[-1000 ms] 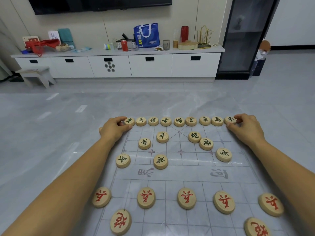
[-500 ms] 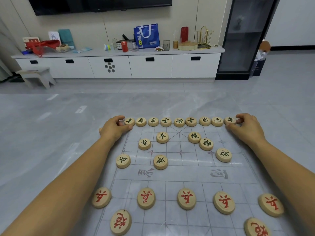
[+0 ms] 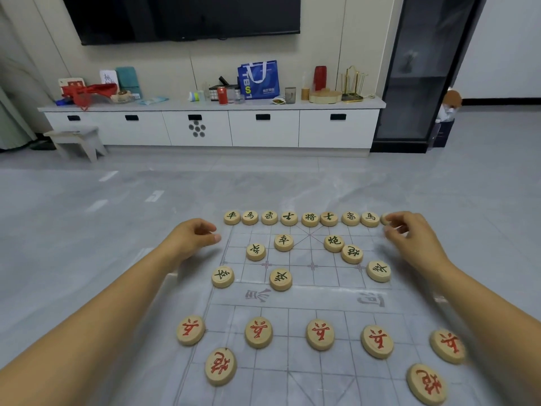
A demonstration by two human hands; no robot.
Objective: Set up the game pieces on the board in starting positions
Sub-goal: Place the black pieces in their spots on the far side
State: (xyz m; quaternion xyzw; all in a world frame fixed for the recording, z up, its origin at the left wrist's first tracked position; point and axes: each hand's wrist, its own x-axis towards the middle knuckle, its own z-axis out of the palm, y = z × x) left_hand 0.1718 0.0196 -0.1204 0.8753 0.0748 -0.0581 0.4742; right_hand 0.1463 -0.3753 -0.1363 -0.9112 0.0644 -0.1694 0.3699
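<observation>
On our xiangqi board [image 3: 292, 300] the black back row [image 3: 310, 219] lines the far edge, with open floor beyond both far corners. Our left hand [image 3: 193, 237] curls empty off the far-left corner. Our right hand [image 3: 409, 235] curls at the far-right corner piece [image 3: 385, 219]; we cannot tell whether it grips it.

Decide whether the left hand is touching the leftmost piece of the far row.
Apart. The head view shows a clear gap of bare surface between the left hand and the leftmost piece.
</observation>
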